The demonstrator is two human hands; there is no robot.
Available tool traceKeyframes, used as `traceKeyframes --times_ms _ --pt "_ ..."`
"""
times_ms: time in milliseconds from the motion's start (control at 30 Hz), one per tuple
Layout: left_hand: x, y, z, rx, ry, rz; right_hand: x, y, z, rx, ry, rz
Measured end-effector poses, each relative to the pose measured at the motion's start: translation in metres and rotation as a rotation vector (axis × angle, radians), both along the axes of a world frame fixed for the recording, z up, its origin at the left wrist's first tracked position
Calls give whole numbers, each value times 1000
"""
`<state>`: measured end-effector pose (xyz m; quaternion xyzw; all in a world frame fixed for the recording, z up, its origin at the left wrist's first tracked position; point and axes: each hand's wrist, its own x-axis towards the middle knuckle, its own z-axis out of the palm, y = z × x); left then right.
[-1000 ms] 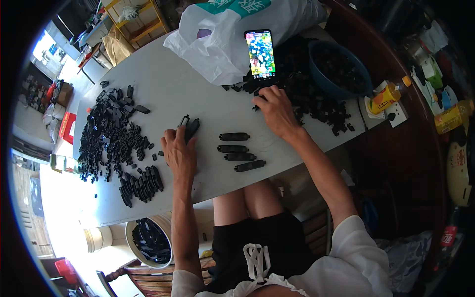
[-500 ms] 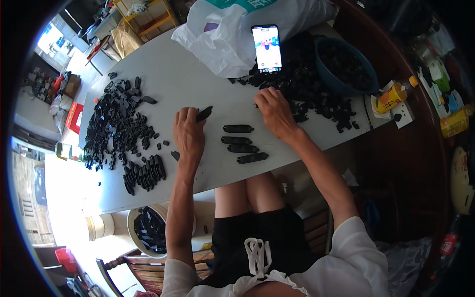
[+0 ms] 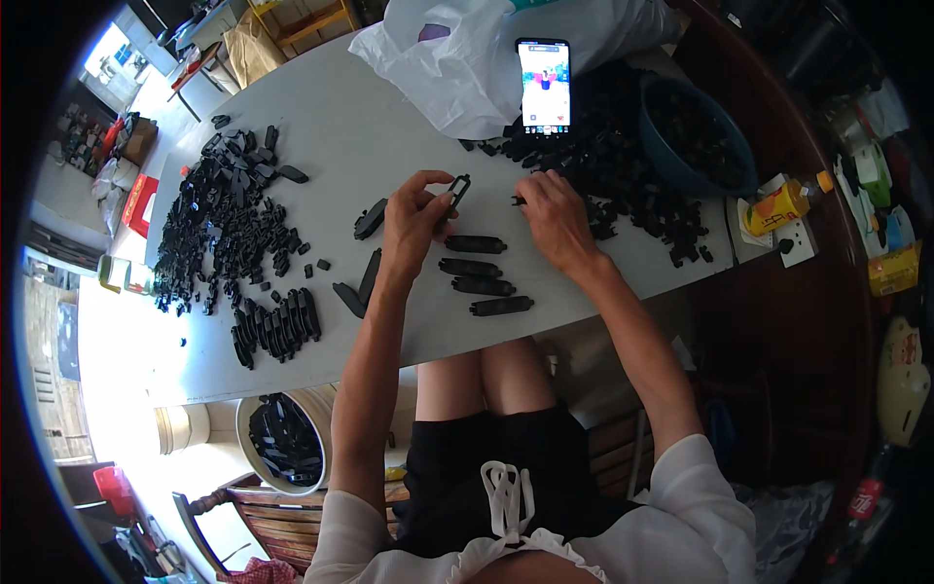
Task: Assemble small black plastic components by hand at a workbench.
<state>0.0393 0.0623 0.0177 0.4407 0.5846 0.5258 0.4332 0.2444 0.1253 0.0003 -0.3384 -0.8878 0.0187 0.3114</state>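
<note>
My left hand (image 3: pixel 416 219) is closed on a long black plastic piece (image 3: pixel 459 188), raised above the table with a slot-like opening showing. Facing it, my right hand (image 3: pixel 556 216) pinches a small black plastic part (image 3: pixel 519 200), mostly covered by the fingers. Below and between the hands, several elongated black pieces (image 3: pixel 501 306) lie crosswise, stacked in a loose column. To the left of my left hand rests another black piece (image 3: pixel 370 219). Two more, one of them a slanted black piece (image 3: pixel 348 299), lie beside my left forearm.
A heap of black parts (image 3: pixel 214 214) and a row of upright pieces (image 3: pixel 277 326) occupy the table's left. At right are small black parts (image 3: pixel 623 209), a blue basin (image 3: pixel 747 180), a lit phone (image 3: pixel 546 88) and a white bag (image 3: pixel 428 73). A bucket (image 3: pixel 248 457) stands below.
My left hand has moved right, toward my right hand, and now holds up a slotted black piece. Black pieces now show on the table left of it. The right hand keeps its pinch.
</note>
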Motion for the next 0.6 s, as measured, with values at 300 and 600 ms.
traceKeyframes --times_ms 300,600 --pt "-4 2 -13 5 89 69 -6 -18 -2 -233 31 119" --pt "-4 0 -14 12 123 65 -4 -19 -4 -391 283 91"
